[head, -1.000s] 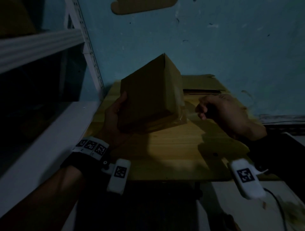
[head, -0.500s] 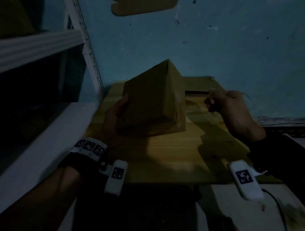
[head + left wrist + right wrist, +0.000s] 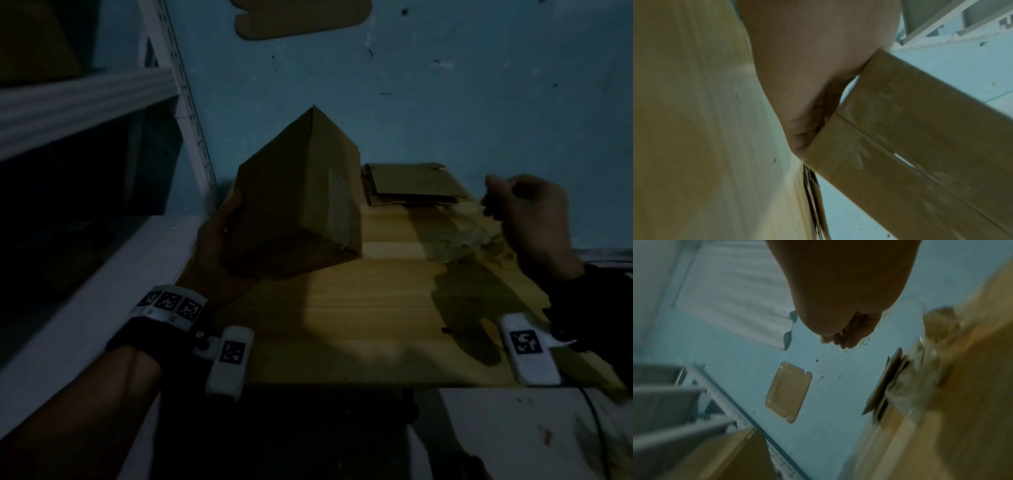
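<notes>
The wooden desk (image 3: 342, 308) lies under both hands. Over it the box (image 3: 301, 205) is tilted, one corner pointing up; whether an edge rests on the desk I cannot tell. The left hand (image 3: 219, 240) grips its left face, so the box sits against that hand and well left of the right hand (image 3: 534, 219). Flat cardboard (image 3: 411, 185) lies between them, farther back. The right hand, fingers curled together, seems to pinch clear tape (image 3: 459, 236) that runs leftward toward the box's right face, so any pull goes rightward, away from the box. No print shows on the box; the scrawl on the wall card (image 3: 787, 391) is unreadable.
</notes>
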`<state>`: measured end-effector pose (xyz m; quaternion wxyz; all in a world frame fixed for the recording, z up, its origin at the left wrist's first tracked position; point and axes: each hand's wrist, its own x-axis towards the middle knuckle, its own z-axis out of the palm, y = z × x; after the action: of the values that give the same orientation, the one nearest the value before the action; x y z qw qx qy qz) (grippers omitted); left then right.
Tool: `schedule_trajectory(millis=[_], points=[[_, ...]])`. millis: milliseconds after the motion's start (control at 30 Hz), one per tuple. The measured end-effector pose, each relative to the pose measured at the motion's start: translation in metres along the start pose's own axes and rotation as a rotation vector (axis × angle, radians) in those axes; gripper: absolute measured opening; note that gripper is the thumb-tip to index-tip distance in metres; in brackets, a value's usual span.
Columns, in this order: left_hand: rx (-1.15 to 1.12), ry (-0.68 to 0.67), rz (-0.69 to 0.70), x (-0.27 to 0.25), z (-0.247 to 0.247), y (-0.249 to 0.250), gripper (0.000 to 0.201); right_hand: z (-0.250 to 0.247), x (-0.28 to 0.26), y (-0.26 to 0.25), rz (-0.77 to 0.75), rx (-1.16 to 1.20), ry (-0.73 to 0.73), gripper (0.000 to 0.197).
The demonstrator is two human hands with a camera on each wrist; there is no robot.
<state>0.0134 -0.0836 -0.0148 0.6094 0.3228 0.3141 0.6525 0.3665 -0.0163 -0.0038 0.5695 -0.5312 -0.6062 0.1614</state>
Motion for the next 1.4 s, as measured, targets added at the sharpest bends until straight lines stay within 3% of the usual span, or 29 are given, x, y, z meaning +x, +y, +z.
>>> schedule_trajectory(millis=[100, 200, 233, 300, 467, 533, 700, 900, 1067, 1233, 1400], points=[[-0.094, 0.054, -0.05, -0.001, -0.003, 0.003, 0.019, -0.004, 0.002, 0.002, -0.045, -0.161, -0.009, 0.037], [-0.131, 0.029, -0.11, -0.001, -0.006, 0.001, 0.092, -0.006, 0.002, 0.007, 0.045, -0.203, -0.098, 0.032], [-0.132, 0.03, -0.11, -0.001, -0.007, 0.001, 0.108, -0.006, 0.002, 0.01, 0.085, -0.216, -0.132, 0.029], [-0.145, 0.023, -0.118, 0.001, -0.01, 0.002, 0.119, -0.006, 0.001, 0.012, 0.113, -0.277, -0.191, 0.023], [-0.148, -0.006, -0.139, -0.001, -0.008, 0.0, 0.092, -0.004, -0.002, 0.009, 0.126, -0.309, -0.29, 0.013], [-0.131, -0.029, -0.154, -0.001, -0.009, 0.001, 0.095, -0.003, -0.003, 0.008, 0.135, -0.311, -0.307, 0.016], [-0.127, -0.018, -0.154, 0.0, -0.011, 0.001, 0.111, 0.006, 0.0, 0.014, 0.219, -0.354, -0.371, 0.053], [-0.106, -0.016, -0.152, 0.001, -0.014, 0.001, 0.106, 0.008, -0.002, 0.016, 0.013, -0.541, -0.464, 0.009], [-0.114, 0.026, -0.128, 0.0, -0.007, -0.001, 0.068, 0.01, -0.002, 0.009, 0.096, -0.597, -0.655, 0.017], [-0.075, 0.048, -0.111, -0.001, -0.006, -0.001, 0.065, 0.009, 0.0, 0.004, 0.065, -0.714, -0.783, 0.029], [-0.05, 0.053, -0.068, -0.001, -0.002, -0.004, 0.048, 0.007, -0.001, 0.012, 0.002, -0.637, -0.684, 0.017]])
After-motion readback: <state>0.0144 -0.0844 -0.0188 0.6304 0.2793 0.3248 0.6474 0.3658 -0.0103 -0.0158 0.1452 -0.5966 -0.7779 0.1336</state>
